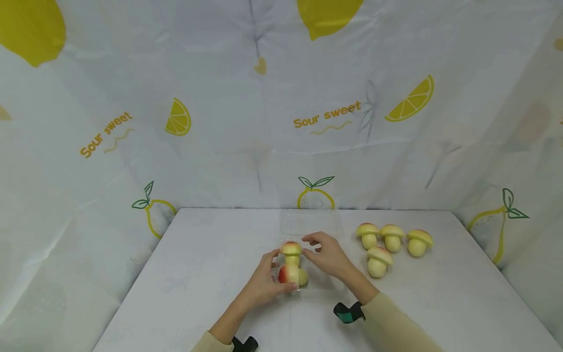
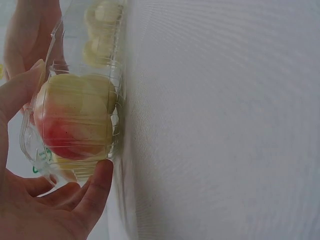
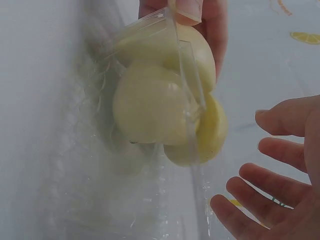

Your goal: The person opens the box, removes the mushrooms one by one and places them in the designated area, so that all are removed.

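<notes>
A clear plastic clamshell box [image 2: 27, 137] stands at the middle of the table, its lid [image 1: 310, 224] laid open toward the back. My left hand [image 1: 264, 283] grips the box's left end, thumb over the near rim and fingers along the far side. Inside that end lie two toy mushrooms. The farther mushroom [image 1: 291, 248] shows its yellow cap; the nearer mushroom [image 1: 288, 274], blushed red, lies tipped with its stem to the right. Over the far side of the box hovers my right hand [image 1: 326, 254], fingers loosely spread and holding nothing in the right wrist view [image 3: 280, 185].
To the right of the box stand several more toy mushrooms [image 1: 392, 237], grouped toward the back, one of them [image 1: 378, 261] closer to me. A white lemon-print sheet [image 1: 237, 161] hangs behind the white table [image 1: 198, 274] and along both its sides.
</notes>
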Demonstrator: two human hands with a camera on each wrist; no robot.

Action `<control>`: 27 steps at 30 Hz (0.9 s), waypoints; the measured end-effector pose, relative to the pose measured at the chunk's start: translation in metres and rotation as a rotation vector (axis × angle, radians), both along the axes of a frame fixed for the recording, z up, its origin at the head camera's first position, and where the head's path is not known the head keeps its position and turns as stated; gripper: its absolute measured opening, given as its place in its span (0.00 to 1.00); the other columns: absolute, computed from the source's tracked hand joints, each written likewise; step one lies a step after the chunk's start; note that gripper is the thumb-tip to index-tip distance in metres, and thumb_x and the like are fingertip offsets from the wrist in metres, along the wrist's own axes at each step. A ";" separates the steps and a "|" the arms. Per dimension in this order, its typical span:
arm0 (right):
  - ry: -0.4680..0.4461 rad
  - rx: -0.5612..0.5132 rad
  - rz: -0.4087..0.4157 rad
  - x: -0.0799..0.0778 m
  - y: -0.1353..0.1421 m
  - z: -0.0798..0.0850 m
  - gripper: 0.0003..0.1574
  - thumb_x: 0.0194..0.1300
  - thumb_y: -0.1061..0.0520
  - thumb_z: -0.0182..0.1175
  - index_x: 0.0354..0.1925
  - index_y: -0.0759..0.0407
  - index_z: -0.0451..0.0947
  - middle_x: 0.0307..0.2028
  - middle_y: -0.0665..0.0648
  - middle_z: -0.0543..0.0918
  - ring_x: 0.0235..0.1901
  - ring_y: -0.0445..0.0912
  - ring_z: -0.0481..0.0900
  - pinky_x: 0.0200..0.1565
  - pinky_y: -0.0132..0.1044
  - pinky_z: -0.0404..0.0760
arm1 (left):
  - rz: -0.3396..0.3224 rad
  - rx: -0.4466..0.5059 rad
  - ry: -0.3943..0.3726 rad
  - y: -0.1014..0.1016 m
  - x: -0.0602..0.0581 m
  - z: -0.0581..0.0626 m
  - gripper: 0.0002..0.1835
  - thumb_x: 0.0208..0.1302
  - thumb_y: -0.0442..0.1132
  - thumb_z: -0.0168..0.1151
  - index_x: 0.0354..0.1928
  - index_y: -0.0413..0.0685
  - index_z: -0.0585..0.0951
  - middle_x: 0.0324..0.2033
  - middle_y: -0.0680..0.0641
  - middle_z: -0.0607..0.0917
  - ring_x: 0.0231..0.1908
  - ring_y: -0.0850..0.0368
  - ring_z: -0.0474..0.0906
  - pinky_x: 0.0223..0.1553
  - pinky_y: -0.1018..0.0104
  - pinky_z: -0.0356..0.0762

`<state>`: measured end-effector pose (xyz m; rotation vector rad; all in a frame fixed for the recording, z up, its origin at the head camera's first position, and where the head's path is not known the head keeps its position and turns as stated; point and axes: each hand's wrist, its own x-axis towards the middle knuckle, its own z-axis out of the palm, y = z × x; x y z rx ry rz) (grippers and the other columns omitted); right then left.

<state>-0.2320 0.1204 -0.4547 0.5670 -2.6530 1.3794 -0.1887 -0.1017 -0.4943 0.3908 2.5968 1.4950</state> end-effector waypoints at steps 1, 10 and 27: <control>-0.005 0.000 0.001 0.000 -0.002 0.000 0.17 0.64 0.62 0.68 0.51 0.67 0.82 0.49 0.61 0.84 0.50 0.60 0.81 0.50 0.55 0.82 | 0.001 0.004 -0.006 0.000 0.000 0.000 0.57 0.51 0.57 0.79 0.76 0.41 0.59 0.70 0.38 0.66 0.64 0.40 0.69 0.51 0.49 0.77; -0.043 0.007 -0.009 -0.007 -0.016 -0.007 0.17 0.65 0.60 0.69 0.51 0.65 0.82 0.50 0.63 0.84 0.52 0.60 0.80 0.50 0.53 0.82 | -0.006 0.009 0.006 -0.001 -0.002 0.001 0.57 0.52 0.56 0.79 0.76 0.41 0.58 0.70 0.38 0.65 0.65 0.39 0.69 0.52 0.48 0.77; -0.123 0.031 -0.024 -0.012 -0.031 -0.016 0.19 0.63 0.58 0.71 0.51 0.62 0.83 0.48 0.57 0.83 0.48 0.54 0.81 0.49 0.49 0.82 | -0.009 0.004 -0.007 0.000 -0.001 0.002 0.56 0.53 0.56 0.78 0.76 0.40 0.58 0.71 0.38 0.65 0.65 0.39 0.69 0.53 0.48 0.77</control>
